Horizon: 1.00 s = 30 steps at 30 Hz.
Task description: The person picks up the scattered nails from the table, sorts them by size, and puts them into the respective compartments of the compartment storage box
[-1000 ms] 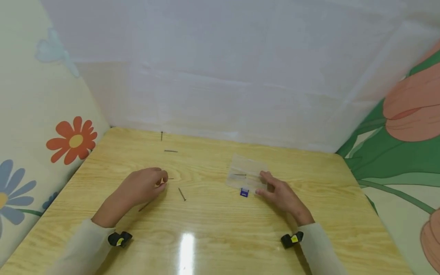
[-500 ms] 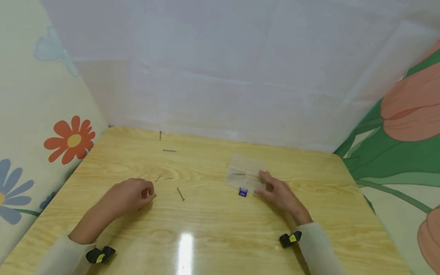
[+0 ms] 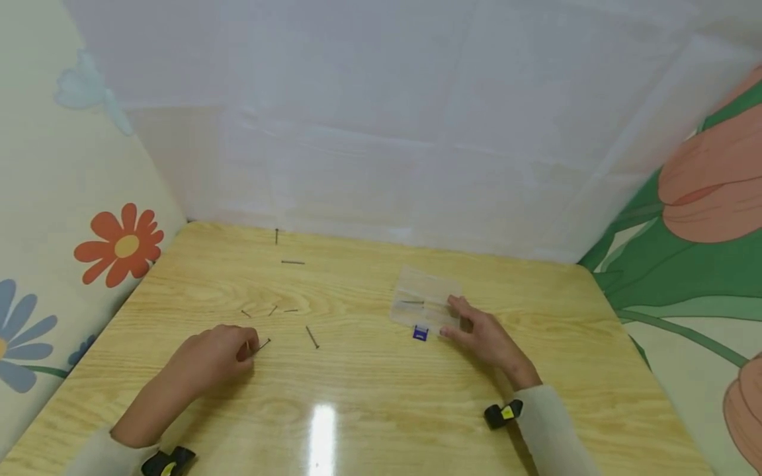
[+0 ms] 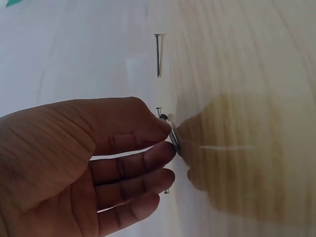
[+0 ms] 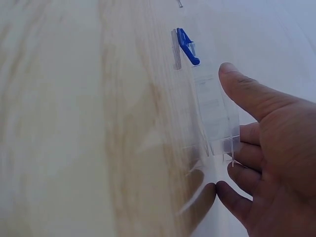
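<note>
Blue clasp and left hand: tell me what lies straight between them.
In the head view, one loose nail lies on the table between the blue clasp and the left hand, past the pinched nail.

This looks like a small screened-off nook, set up indoors for recording; whether it stands in a home, an office or a studio cannot be told. A glossy, wood-grained counter (image 3: pixel 381 390) fills its floor plan. Behind the far edge hangs a creased white sheet (image 3: pixel 369 132), reaching from the far left corner to the far right. Along the left edge runs a cream panel (image 3: pixel 30 172) with a red flower (image 3: pixel 126 246) and blue ones; along the right edge, a panel with large pink tulips (image 3: pixel 708 198). A bright reflection (image 3: pixel 322 436) on the counter suggests artificial light.
</note>
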Each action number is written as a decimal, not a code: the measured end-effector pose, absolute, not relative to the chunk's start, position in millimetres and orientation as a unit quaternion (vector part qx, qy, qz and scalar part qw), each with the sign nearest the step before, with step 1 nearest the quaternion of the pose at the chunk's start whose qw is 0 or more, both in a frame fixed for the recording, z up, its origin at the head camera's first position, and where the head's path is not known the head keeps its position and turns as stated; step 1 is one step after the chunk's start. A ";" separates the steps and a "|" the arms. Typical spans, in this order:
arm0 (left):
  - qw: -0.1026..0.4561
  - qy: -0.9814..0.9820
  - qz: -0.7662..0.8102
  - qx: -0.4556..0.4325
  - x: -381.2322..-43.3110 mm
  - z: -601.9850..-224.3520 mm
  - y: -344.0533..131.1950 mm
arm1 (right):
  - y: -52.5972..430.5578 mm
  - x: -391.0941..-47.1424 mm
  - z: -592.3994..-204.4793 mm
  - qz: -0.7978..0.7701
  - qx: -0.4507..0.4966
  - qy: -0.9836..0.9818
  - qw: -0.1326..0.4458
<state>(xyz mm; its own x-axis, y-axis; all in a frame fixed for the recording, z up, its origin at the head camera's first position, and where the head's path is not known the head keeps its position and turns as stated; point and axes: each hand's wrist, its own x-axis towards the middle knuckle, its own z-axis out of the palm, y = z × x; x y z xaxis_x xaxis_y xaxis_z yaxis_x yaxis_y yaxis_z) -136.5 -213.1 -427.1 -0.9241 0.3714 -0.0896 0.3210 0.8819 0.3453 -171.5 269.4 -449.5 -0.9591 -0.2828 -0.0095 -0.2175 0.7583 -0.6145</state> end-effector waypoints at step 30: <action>0.041 0.965 0.165 0.198 -140.9 -433.2 -207.7 | 269.4 -171.3 -449.2 -0.318 -0.132 0.937 0.050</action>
<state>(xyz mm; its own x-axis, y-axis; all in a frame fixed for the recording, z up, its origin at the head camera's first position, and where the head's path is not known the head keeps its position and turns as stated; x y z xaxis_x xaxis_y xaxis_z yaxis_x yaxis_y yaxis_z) -140.9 -207.7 -433.2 -0.9186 0.3949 -0.0131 0.3681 0.8674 0.3349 -171.3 269.4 -449.2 -0.9603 -0.2787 -0.0089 -0.2156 0.7624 -0.6102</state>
